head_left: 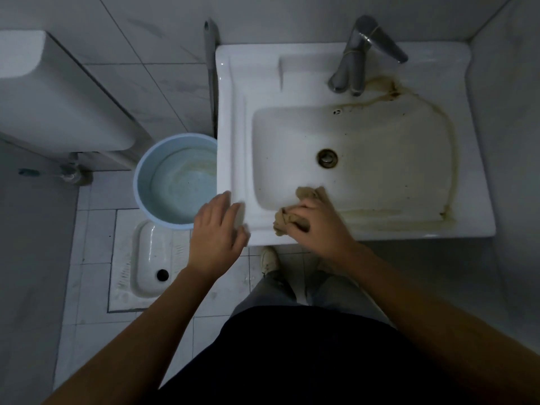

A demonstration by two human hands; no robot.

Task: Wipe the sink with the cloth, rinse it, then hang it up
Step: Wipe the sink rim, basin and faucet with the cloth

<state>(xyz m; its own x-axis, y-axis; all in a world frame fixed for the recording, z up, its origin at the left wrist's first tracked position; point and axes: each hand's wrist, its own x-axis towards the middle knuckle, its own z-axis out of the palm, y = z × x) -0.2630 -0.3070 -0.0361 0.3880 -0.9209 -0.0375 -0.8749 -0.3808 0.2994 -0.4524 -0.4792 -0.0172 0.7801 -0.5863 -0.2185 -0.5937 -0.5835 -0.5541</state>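
My right hand [317, 226] fingers grip the cloth [292, 219] on the sink [239, 135] front rim; left hand [217, 226] fingers spread, relaxed.

1. White rectangular ceramic sink [233, 112]: one rectangular basin with a broad flat rim, and a round metal drain [327, 157] at the basin's centre. A yellow-brown stain line runs along the rim beyond the drain, down the rim to its right, and along the near rim right of it. Dark specks dot the basin.
2. Crumpled beige fabric cloth [311, 194]: bunched, lying over the basin's front lip, nearer than the drain and slightly left of it. The right hand [318, 223] grips it from above.
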